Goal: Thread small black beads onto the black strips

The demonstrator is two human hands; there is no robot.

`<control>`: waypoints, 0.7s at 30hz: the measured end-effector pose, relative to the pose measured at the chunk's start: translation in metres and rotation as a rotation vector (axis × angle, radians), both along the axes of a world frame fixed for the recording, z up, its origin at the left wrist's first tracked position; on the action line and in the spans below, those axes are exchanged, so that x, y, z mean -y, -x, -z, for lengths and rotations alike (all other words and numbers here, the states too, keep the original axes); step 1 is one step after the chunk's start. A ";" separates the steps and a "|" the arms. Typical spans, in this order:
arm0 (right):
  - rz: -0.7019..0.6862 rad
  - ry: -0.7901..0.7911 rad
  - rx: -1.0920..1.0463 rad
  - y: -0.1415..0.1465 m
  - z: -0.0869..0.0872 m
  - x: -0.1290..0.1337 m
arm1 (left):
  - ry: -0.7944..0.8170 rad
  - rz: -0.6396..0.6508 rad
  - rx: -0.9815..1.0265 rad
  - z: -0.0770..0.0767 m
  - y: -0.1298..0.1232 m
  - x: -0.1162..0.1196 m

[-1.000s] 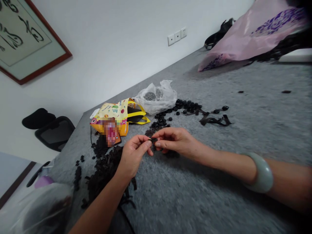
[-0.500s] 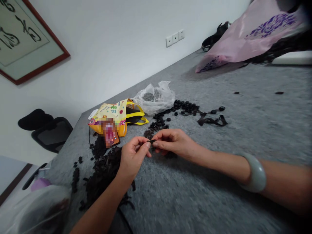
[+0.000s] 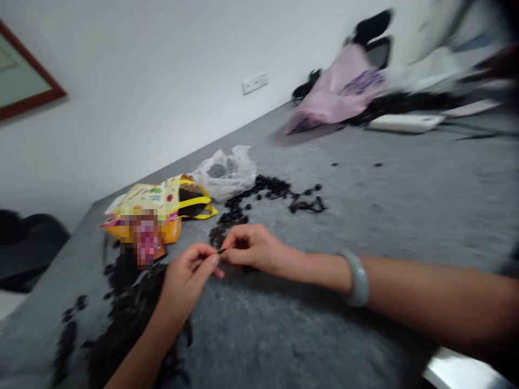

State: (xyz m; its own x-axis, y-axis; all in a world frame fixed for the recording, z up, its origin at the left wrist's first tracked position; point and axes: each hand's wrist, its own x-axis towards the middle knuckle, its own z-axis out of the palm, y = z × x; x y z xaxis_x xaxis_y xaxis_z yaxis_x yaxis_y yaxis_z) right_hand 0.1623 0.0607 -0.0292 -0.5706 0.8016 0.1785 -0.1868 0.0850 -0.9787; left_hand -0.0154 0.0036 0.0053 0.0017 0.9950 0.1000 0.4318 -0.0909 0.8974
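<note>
My left hand and my right hand meet fingertip to fingertip above the grey table. Both pinch a small black strip, mostly covered by the fingers; its exact kind is too small to make out. A pale bangle circles my right wrist. Just behind the hands lie small dark bits and a trail of round black pieces. Beside and partly under my left forearm spreads a heap of black strips.
A yellow patterned bag lies at the left, with a blurred-out object against it. Behind are a clear plastic bag with grey contents and loose black strips. Farther right sit a pink bag and a white flat box.
The view has swung to the right, so everything appears farther left, and more of the table's far right shows. Both hands still pinch the strip together.
</note>
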 end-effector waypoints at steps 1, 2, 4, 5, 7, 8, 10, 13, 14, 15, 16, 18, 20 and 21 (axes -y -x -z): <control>-0.005 -0.009 -0.017 -0.001 -0.001 0.001 | 0.010 0.009 -0.009 0.000 0.003 -0.001; 0.002 -0.022 -0.018 -0.001 -0.002 0.001 | 0.003 0.002 -0.005 0.001 0.005 -0.002; 0.024 -0.087 0.011 -0.003 -0.004 0.003 | 0.016 0.016 -0.008 0.002 0.007 -0.003; 0.034 -0.134 0.041 -0.004 -0.005 0.004 | 0.023 0.014 -0.022 0.002 0.007 -0.003; 0.031 -0.265 0.128 -0.007 -0.007 0.004 | 0.040 -0.009 -0.072 0.001 0.006 -0.001; 0.014 -0.353 0.186 -0.010 -0.008 0.003 | 0.043 -0.030 -0.102 0.000 0.005 0.000; -0.010 -0.566 0.347 -0.017 -0.015 -0.005 | 0.034 -0.068 -0.159 -0.002 0.006 0.002; 0.069 -0.824 0.743 -0.041 -0.032 -0.026 | 0.042 -0.054 -0.261 -0.013 0.012 0.003; 0.106 -0.853 0.913 -0.052 -0.039 -0.034 | 0.062 -0.030 -0.309 -0.019 0.016 0.004; 0.141 -0.840 0.984 -0.065 -0.046 -0.043 | 0.090 0.000 -0.362 -0.027 0.020 0.004; 0.176 -0.807 1.055 -0.079 -0.051 -0.051 | 0.120 0.031 -0.419 -0.035 0.025 0.006; 0.209 -0.692 1.297 -0.104 -0.056 -0.067 | 0.166 0.079 -0.526 -0.053 0.038 0.009; 0.165 -0.614 1.345 -0.122 -0.050 -0.082 | 0.159 0.106 -0.628 -0.068 0.057 0.013; 0.142 -0.580 1.326 -0.128 -0.046 -0.088 | 0.166 0.123 -0.672 -0.073 0.068 0.016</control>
State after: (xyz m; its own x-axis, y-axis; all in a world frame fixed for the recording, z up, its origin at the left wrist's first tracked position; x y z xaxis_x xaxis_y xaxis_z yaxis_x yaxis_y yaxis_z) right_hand 0.2902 0.1486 0.0164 -0.4943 0.8641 -0.0947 0.8530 0.4612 -0.2442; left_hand -0.0833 -0.0128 0.0780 0.1237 0.9856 -0.1153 0.8929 -0.0599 0.4463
